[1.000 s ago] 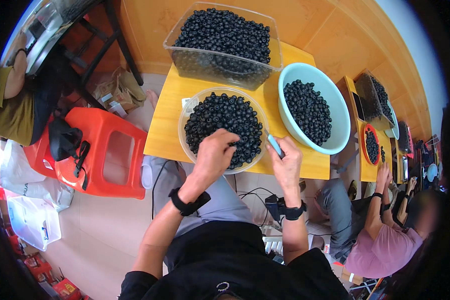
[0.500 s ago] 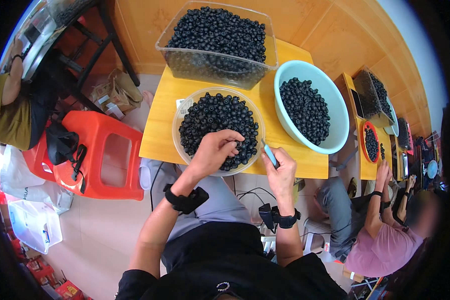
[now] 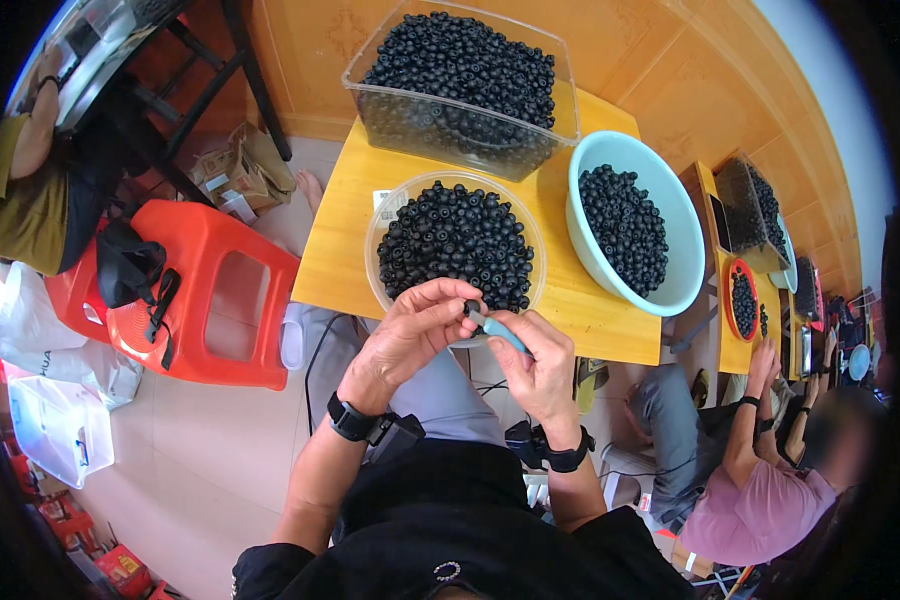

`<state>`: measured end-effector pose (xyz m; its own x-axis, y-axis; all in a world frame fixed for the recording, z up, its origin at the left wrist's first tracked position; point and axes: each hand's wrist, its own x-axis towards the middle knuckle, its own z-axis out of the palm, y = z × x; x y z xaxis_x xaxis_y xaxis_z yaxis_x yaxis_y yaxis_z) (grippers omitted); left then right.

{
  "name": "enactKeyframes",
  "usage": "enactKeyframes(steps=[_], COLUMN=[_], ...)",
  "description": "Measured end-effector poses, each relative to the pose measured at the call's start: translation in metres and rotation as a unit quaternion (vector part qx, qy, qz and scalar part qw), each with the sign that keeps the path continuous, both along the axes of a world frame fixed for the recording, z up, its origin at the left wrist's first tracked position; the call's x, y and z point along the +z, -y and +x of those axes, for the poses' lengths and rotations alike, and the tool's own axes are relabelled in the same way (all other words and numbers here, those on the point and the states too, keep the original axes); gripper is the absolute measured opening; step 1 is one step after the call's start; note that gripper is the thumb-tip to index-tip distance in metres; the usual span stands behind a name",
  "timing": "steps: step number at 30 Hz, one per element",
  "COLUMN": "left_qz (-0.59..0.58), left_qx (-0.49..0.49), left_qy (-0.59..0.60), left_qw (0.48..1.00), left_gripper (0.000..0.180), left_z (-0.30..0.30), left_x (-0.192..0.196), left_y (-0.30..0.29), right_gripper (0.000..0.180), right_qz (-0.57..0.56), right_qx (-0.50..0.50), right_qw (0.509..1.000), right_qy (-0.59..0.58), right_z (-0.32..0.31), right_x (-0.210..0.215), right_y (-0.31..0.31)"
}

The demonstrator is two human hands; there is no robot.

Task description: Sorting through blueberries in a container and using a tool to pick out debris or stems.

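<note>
Left hand [image 3: 415,330] pinches one small black bead [image 3: 470,309] just off the near rim of the round clear bowl [image 3: 390,215] of beads; right hand [image 3: 540,365] grips a light-blue tool [image 3: 498,330], tip touching it — best kept steady and aligned.

Orange plastic stool [image 3: 205,300] left; seated co-worker [image 3: 760,480] right.

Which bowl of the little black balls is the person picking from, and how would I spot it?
Find the yellow table just beyond the person's hands. Three containers of black beads sit on it; the round clear bowl is the nearest, right above the left hand. Unlike the square clear tub behind it and the pale blue basin beside it, it is shallow, see-through and round.
</note>
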<state>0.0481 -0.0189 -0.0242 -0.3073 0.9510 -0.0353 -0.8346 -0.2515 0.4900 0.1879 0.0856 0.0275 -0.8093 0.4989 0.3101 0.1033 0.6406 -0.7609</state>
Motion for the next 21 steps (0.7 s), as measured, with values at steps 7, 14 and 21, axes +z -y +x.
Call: enactKeyframes(steps=[7,14,21], left_qz=[0.007,0.017,0.011], left_qx=[-0.001,-0.024,-0.015], left_qy=[0.015,0.037,0.034], left_qw=[1.0,0.999,0.999], left_gripper=[0.019,0.013,0.013], left_z=[0.002,0.002,0.0039], left_x=[0.0005,-0.0045,-0.0053], left_y=[0.0012,0.0,-0.0008], right_gripper=[0.02,0.02,0.02], right_qz=[0.05,0.044,0.035], right_qx=[0.003,0.0,-0.001], right_qw=[0.999,0.999,0.999], right_qy=[0.021,0.009,0.007], right_z=[-0.0001,0.0013,0.0027], right_x=[0.0041,0.0002,-0.0011], right_y=[0.0042,0.002,-0.0006])
